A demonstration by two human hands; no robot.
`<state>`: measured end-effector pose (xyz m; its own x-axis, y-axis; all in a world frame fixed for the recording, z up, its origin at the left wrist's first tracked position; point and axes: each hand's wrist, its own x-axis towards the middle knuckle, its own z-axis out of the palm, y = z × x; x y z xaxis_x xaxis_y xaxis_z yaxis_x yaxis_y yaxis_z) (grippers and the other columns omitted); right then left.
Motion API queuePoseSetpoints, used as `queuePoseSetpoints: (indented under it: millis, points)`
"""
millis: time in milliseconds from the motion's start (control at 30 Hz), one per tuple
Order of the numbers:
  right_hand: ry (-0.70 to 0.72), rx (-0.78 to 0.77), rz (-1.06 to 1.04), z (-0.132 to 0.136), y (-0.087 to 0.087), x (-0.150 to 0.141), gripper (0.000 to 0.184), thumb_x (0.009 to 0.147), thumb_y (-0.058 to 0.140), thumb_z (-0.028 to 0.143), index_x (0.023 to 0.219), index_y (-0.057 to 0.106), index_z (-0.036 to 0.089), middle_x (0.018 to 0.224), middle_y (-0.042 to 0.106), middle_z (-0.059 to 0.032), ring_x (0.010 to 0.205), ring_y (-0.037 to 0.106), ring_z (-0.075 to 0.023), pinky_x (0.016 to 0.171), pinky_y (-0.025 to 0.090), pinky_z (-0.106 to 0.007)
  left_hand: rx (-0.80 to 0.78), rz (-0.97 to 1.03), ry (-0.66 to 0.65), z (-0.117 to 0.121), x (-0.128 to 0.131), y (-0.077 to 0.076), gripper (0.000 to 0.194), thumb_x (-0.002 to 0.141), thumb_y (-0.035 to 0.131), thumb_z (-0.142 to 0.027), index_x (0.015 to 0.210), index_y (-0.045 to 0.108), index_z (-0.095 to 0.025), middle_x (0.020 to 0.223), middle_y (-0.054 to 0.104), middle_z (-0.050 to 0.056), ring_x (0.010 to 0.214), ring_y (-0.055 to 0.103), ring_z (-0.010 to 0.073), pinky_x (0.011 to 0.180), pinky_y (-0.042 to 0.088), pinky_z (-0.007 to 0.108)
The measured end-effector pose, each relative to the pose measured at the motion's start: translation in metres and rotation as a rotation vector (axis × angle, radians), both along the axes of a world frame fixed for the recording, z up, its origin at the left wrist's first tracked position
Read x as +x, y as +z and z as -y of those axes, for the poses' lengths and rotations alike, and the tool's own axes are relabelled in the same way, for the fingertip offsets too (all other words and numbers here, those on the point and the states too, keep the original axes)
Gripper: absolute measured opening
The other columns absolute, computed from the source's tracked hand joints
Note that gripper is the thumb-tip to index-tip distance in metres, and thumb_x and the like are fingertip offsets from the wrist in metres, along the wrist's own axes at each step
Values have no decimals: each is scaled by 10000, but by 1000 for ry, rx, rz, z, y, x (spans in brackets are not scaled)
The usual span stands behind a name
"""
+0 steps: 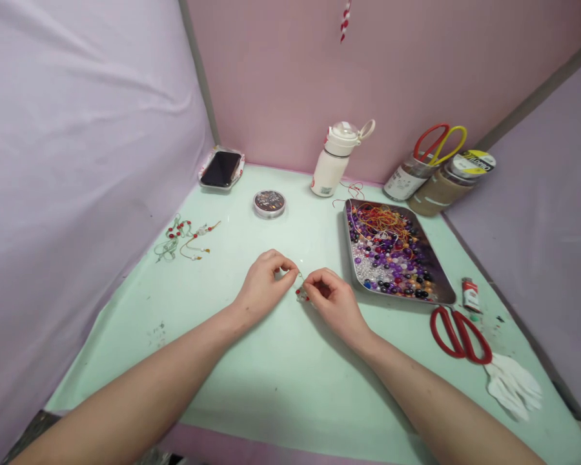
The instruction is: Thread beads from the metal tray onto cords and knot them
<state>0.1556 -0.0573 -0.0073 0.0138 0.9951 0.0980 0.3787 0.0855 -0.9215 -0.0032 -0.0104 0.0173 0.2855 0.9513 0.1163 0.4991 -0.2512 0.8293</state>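
Both my hands rest on the pale green table [281, 361] near its middle, fingertips almost meeting. My left hand [264, 284] is closed in a pinch on a thin cord [299, 279]. My right hand [332, 298] is closed too, pinching the same cord where small red beads [301, 295] sit on it. A metal tray [443, 284] full of purple, black, clear and orange beads with tangled orange cord lies just right of my right hand.
Finished beaded strings [186, 236] lie at the left. A phone [221, 168], a round spool tin [269, 203], a white bottle [336, 158] and jars with scissors [438, 168] stand at the back. Red scissors [459, 332], a lighter [470, 295] and a white glove [513, 384] lie right.
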Motion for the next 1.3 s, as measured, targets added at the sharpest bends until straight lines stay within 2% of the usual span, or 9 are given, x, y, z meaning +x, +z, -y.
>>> queuePoseSetpoints:
  millis: [833, 933, 1033, 1100, 1200, 1233, 1300]
  points:
    - [24, 13, 19, 2, -2, 1, 99, 824, 532, 190, 736, 578, 192, 777, 578, -9, 677, 546, -137, 625, 436, -259, 65, 67, 33, -5, -4, -5, 104, 816, 555, -199, 760, 642, -185, 820, 588, 22, 838, 551, 161, 723, 428, 280]
    - [-36, -17, -38, 2, -4, 2, 90, 857, 526, 251, 829, 586, 190, 787, 594, -12, 671, 567, -136, 633, 470, -265, 38, 83, 7, -7, -5, -5, 124, 842, 543, -223, 881, 656, -191, 899, 622, 31, 849, 569, 159, 728, 435, 282]
    - [-72, -34, -94, 4, -6, 1, 184, 898, 484, 291, 1021, 577, 192, 902, 623, -41, 681, 602, -133, 645, 514, -279, 10, 96, 36, -8, -7, -6, 229, 867, 505, -207, 1070, 610, -196, 967, 628, 33, 855, 578, 153, 767, 441, 294]
    - [-63, 23, -70, 6, -3, 1, 230, 918, 451, 273, 1110, 554, 199, 1032, 607, -75, 746, 628, -140, 655, 536, -287, 0, 96, 71, -8, -7, -7, 243, 865, 483, -171, 1086, 582, -189, 963, 626, 31, 842, 577, 150, 774, 444, 299]
    - [-44, 231, 82, 12, 12, 8, 235, 924, 438, 204, 1130, 551, 210, 1169, 548, -111, 899, 622, -166, 687, 543, -297, 44, 87, 101, -5, -6, -7, 230, 841, 443, -91, 1006, 570, -188, 933, 624, 24, 856, 574, 154, 770, 445, 298]
    - [-49, 310, 155, 15, 19, 12, 224, 918, 448, 176, 1107, 563, 210, 1156, 555, -110, 920, 611, -172, 716, 534, -306, 69, 82, 95, -4, -6, -7, 235, 835, 423, -70, 974, 568, -190, 926, 623, 22, 867, 572, 156, 771, 445, 298]
    - [-54, 433, 295, 19, 35, 24, 162, 903, 476, 134, 994, 588, 208, 981, 610, -77, 885, 602, -176, 748, 503, -315, 122, 71, 55, -1, -5, -6, 254, 832, 386, -43, 921, 570, -194, 915, 618, 21, 882, 565, 157, 778, 442, 299]
